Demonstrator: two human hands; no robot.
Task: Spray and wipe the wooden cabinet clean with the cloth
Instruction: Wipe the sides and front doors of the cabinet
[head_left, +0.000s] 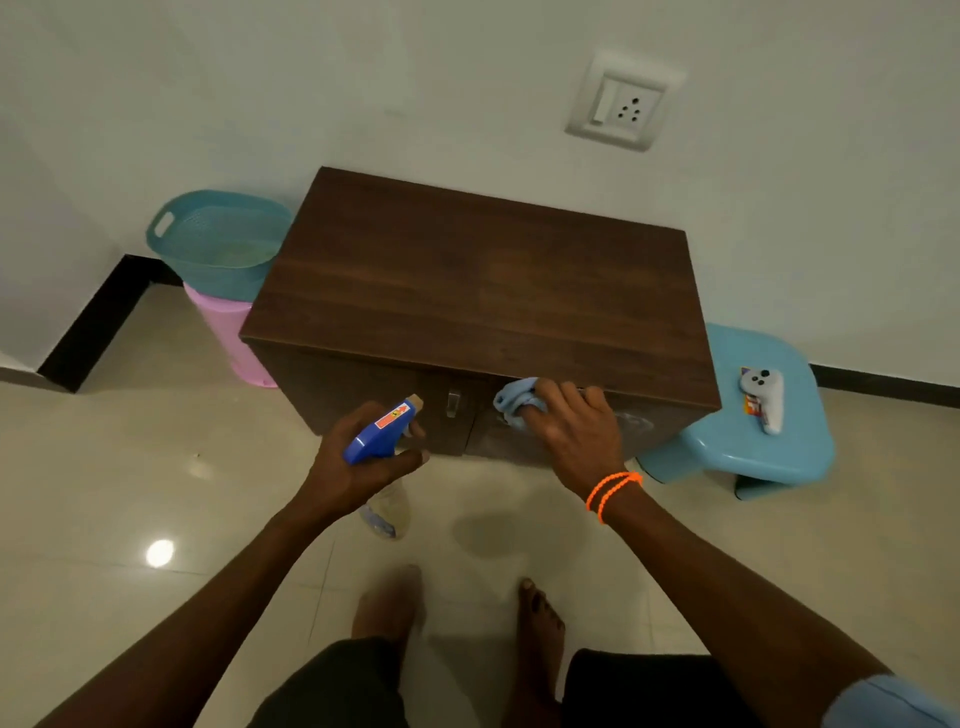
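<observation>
A low dark wooden cabinet (478, 280) stands against the white wall, its top bare. My left hand (358, 462) grips a spray bottle (384, 431) with a blue trigger head, nozzle pointing at the cabinet's left door near a metal handle (453, 404). The clear bottle body hangs below my hand. My right hand (571, 426), with an orange bead bracelet on the wrist, presses a light blue cloth (517, 400) against the upper edge of the right door. A faint wet smear shows on that door to the right of my hand.
A teal basket (218, 234) sits on a pink bin (228, 332) left of the cabinet. A light blue plastic stool (753, 426) on the right carries a white controller (763, 395). A wall socket (623, 104) is above. My bare feet stand on the glossy tile floor.
</observation>
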